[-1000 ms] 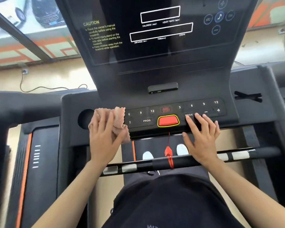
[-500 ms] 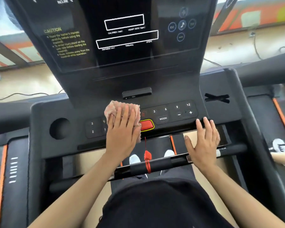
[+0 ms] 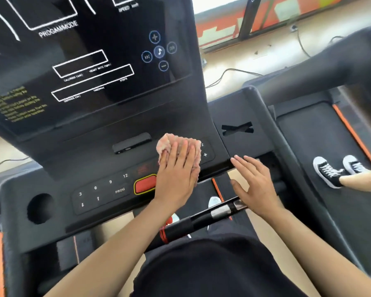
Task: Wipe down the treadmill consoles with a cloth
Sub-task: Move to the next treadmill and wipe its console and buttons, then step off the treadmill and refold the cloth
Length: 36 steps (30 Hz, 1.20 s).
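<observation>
A black treadmill console (image 3: pixel 99 116) fills the view, with a dark display above and a button panel (image 3: pixel 99 192) below. My left hand (image 3: pixel 177 170) presses flat on a pink cloth (image 3: pixel 176 141), which lies over the right half of the button panel, just right of the red stop button (image 3: pixel 144 185). The buttons under the cloth are hidden. My right hand (image 3: pixel 255 185) is spread with fingers apart over the console's lower right edge and the handlebar (image 3: pixel 206 219), holding nothing.
A round cup holder (image 3: pixel 40 207) sits at the console's left. A cross-shaped slot (image 3: pixel 237 128) is on its right. A red safety cord (image 3: pixel 164 231) hangs at the handlebar. Another person's sneakers (image 3: pixel 338 171) stand on the neighbouring treadmill at right. Cables lie on the floor behind.
My left hand has slid the cloth rightward across the button panel, from its left end past the red stop button. My right hand has shifted right, off the buttons.
</observation>
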### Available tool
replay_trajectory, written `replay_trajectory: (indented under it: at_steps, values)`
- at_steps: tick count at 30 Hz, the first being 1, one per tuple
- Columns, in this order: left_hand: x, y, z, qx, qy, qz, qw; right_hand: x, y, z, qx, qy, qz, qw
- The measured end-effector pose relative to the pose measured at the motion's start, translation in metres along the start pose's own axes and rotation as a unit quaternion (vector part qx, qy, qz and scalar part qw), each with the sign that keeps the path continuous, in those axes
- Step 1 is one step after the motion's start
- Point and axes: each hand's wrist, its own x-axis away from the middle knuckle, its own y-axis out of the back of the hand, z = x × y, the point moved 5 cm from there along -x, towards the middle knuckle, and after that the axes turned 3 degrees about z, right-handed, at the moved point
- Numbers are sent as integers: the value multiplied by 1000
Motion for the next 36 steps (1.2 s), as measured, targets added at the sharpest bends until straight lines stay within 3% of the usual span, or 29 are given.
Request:
replay_trajectory:
  at_steps: [12,17,22,26,29,30,36]
  values:
    - [-43,0,-62,-3,-147,-52,988,15,15,-21,-132,-93,-66,985]
    - [-41,8,-88,152,-176,-91,968,25,32,-30,-185,-139,-67,971]
    - [-43,34,-130,359,-128,26,924,47,47,-41,-258,-225,-73,937]
    - [-40,44,-159,430,-150,98,885,80,61,-34,-341,-300,-102,885]
    - [-21,43,-184,505,-180,196,821,116,72,-20,-381,-334,-130,852]
    - [-13,42,-194,521,-197,214,802,130,76,-14,-382,-347,-149,843]
    - [33,39,-250,511,-297,252,766,224,85,15,-373,-449,-258,770]
